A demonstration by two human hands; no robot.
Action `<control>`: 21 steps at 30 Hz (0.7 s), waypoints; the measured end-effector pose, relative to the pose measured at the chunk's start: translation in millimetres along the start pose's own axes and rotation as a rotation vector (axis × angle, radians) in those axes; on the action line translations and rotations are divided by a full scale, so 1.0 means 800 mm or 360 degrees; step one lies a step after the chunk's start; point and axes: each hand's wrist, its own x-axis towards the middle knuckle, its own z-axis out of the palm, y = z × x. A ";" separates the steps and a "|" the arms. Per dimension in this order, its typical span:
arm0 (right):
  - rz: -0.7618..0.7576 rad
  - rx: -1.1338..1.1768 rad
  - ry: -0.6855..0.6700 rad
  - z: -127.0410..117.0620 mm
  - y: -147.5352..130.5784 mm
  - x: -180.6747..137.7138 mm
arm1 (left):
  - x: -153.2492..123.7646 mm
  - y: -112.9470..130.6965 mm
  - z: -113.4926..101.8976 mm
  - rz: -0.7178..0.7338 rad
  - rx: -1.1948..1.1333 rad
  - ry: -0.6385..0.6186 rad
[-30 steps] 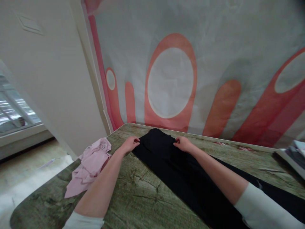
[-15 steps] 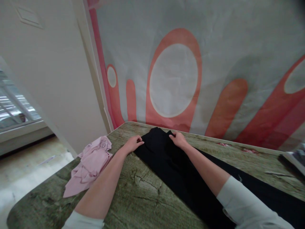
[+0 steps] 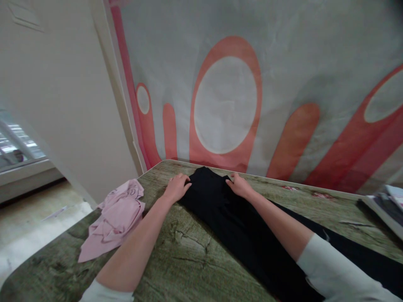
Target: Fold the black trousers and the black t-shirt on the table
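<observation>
1. Head view, hands: we are grasping the black garment [image 3: 217, 197] near its far end, the left hand [image 3: 178, 187] pinching the left edge and the right hand [image 3: 239, 186] pinching the right.
2. Position: the garment is lying on the wood-patterned table [image 3: 163, 260], running from near the wall [image 3: 223, 105] toward us and rightward.
3. Technique (our judgement): we are doing best by tensioning both edges lightly and equally, smoothing creases between them without skewing the cloth.
4. Count: we are tallying two hands, one black garment, one crumpled pink cloth [image 3: 116, 214] at left, and one stack [image 3: 385, 209] at right, cut off; its layers are escaping our count.
</observation>
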 end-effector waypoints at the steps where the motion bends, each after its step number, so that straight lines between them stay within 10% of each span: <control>1: -0.0026 -0.0007 -0.0015 -0.005 0.005 -0.005 | 0.000 0.016 -0.002 0.0042 0.0022 0.0006; 9: -0.0370 -0.0082 -0.0062 -0.065 0.085 -0.109 | -0.023 0.134 0.038 0.0472 -0.0096 -0.0560; 21: -0.0533 -0.0222 -0.0399 -0.110 0.189 -0.264 | 0.000 0.148 0.068 0.0633 -0.0016 -0.0616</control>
